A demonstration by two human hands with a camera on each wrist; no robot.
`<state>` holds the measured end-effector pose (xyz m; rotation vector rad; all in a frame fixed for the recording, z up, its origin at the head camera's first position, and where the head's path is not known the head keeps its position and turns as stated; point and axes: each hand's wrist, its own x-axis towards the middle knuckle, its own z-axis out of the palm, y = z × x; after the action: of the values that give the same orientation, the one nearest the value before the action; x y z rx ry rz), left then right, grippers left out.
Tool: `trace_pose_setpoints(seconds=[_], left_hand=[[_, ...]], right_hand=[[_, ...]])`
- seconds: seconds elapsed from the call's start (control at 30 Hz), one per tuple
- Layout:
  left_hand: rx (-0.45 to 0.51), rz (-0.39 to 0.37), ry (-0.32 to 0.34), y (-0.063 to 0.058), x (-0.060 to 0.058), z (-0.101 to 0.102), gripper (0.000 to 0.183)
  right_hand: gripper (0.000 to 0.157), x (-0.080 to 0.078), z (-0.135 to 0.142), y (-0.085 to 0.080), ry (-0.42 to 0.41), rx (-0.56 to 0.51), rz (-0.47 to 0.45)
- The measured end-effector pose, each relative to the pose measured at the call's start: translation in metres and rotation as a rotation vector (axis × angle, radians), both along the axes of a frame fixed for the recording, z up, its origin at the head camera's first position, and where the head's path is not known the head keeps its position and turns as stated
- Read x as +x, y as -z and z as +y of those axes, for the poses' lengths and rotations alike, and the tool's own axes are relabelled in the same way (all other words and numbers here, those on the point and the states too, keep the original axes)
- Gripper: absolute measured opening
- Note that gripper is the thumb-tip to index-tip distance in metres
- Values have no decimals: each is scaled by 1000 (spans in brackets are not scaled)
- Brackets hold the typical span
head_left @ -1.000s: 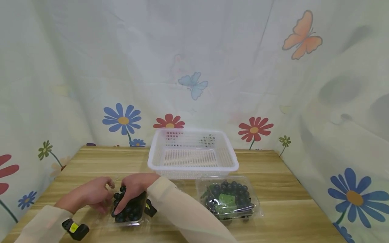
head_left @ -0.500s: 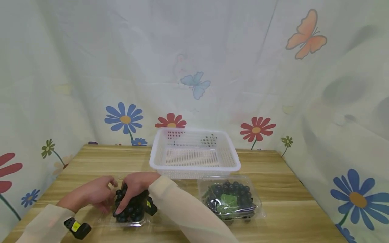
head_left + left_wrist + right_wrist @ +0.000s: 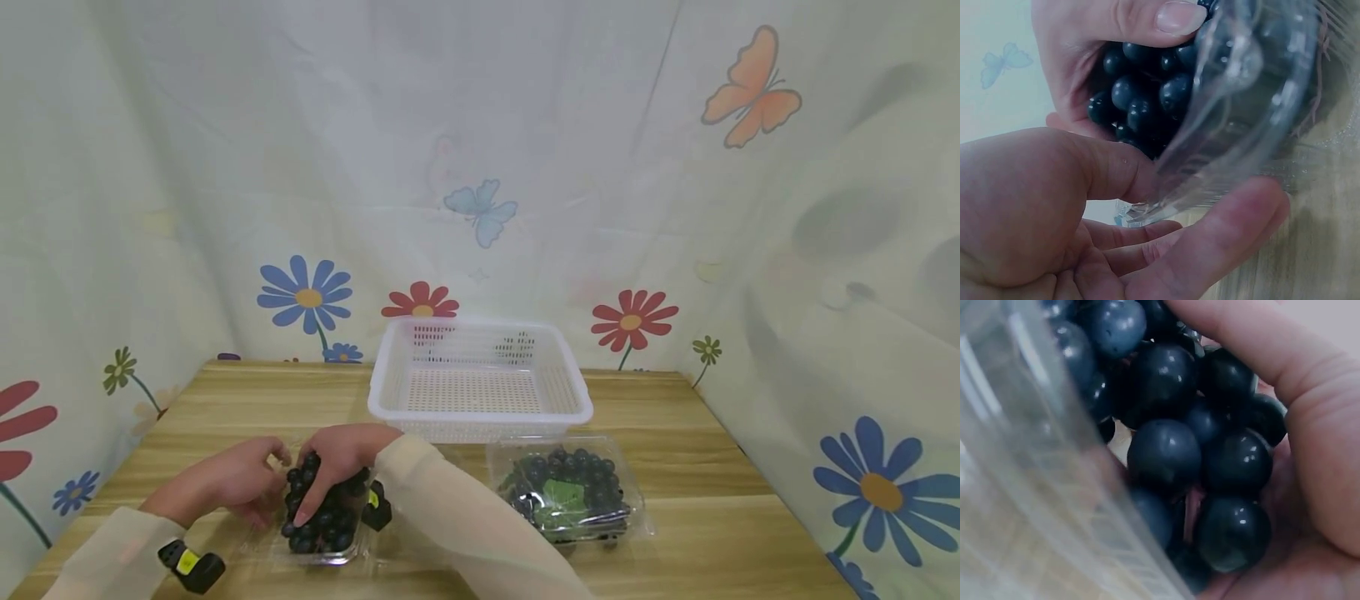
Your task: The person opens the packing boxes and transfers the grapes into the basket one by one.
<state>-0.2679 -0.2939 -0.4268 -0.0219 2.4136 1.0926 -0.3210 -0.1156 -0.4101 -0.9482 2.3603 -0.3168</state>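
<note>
At the front left of the table, a bunch of dark grapes [image 3: 324, 533] sits partly inside a clear plastic box [image 3: 337, 557]. My right hand [image 3: 341, 458] comes over it from the right and grips the bunch, thumb across the near side and palm round the far end. In the right wrist view the grapes [image 3: 1163, 456] lie against the palm. On the box's left side is my left hand [image 3: 243, 482]; in the left wrist view its thumb and fingers pinch the edge of the clear plastic [image 3: 1235, 125]. The right hand's fingertips are hidden among the grapes.
A white perforated basket [image 3: 480, 414] stands at the back middle of the wooden table [image 3: 697, 467]. To the right, in front of the basket, lies a second clear box of grapes [image 3: 566, 492] with a green label. A flowered curtain [image 3: 525, 258] surrounds the table.
My right hand and the grapes it grips have shifted slightly right, and more of the grapes' left side shows. The left hand stays at nearly the same spot.
</note>
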Motion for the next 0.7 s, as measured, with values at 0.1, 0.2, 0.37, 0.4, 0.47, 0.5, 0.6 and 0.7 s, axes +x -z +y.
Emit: trace_pose_setpoints(seconds=[0.1,0.2,0.37,0.4,0.47,0.5,0.6,0.7], left_hand=[[7,-6,-2,1,0,0,44],[11,-3,2,2,0,0,43],[17,6,-8,3,1,0,40],[18,9,-1,3,2,0,40],[20,11,1,3,2,0,39],[19,12,0,3,2,-1,39],[12,9,4,3,1,-1,39],[0,12,8,3,1,-1,39]], right_hand=[[49,0,2,0,-16,-21,-7],[46,-1,4,0,-14,-65,-56],[40,-2,12,-3,37,-187,-156],[39,-2,13,-4,50,-208,-174],[38,-3,15,-5,74,-240,-218],[38,-3,16,-5,82,-247,-232],[37,-3,18,-6,78,-252,-253],[37,-4,19,-5,82,-267,-267]])
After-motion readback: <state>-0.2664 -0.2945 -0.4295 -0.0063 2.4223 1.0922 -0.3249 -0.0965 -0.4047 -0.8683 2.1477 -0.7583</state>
